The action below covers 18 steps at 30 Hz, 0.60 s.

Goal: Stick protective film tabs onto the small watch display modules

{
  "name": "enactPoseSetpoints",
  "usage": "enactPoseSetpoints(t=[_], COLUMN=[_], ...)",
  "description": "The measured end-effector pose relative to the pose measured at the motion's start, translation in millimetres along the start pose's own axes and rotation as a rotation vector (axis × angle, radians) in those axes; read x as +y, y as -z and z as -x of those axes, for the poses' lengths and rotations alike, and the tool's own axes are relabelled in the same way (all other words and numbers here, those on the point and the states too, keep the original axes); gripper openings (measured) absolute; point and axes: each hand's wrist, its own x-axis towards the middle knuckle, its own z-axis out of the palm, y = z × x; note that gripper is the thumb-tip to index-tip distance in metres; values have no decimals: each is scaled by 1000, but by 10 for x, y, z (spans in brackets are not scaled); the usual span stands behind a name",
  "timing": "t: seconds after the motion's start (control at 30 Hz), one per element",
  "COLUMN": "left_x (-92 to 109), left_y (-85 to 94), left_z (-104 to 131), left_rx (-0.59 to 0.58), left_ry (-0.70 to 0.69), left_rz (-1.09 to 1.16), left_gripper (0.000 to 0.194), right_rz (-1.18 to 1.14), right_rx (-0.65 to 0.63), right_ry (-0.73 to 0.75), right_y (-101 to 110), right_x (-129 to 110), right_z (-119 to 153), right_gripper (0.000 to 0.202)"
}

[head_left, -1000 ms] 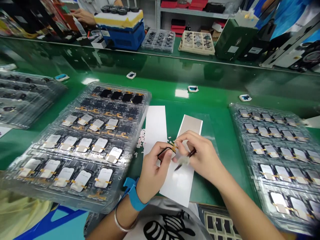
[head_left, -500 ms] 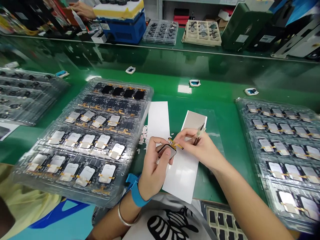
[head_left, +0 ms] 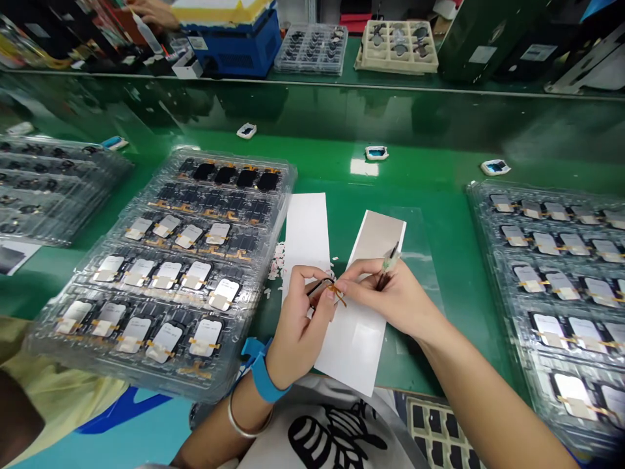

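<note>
My left hand [head_left: 299,326] is closed around a small display module [head_left: 319,285], seen nearly edge-on and partly hidden by the fingers. An orange ribbon cable [head_left: 340,299] comes off the module's right end. There the thumb and forefinger of my right hand [head_left: 398,296] pinch at it, close to touching my left fingertips. A slim dark tool with pale tape round it [head_left: 390,259], perhaps tweezers, is tucked in my right hand and points up. Below the hands lies a white strip of sheet [head_left: 354,348], with another white sheet [head_left: 307,225] to its upper left.
A clear tray of display modules [head_left: 215,384] stands at left, another tray [head_left: 508,326] at right. Pinkish-white scraps [head_left: 276,264] lie beside the left tray. Small white-rimmed pieces [head_left: 376,153] sit towards the back ledge. A co-worker's hand [head_left: 153,13] shows at top left.
The module has tipped from showing its grey face to nearly edge-on. My right fingers have moved left, up against its cable end. The view has shifted slightly.
</note>
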Motion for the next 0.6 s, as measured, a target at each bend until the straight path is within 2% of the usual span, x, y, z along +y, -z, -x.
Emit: enactPoseSetpoints(t=[0.17,0.43,0.6], left_x=[-26,-18,-3], left_y=[18,2,1], left_z=[25,34,31], left_rx=[-47,-14,-14], left_ry=[1,77,84], left_rz=[61,73,90], left_gripper=[7,11,10], right_rz=[4,129,91], right_rx=[-15,60,60], right_ry=[23,129,114], right_y=[-16,-49,-66], right_x=[-35,-76,-102], right_z=[31,51,56], right_gripper=[25,19,17])
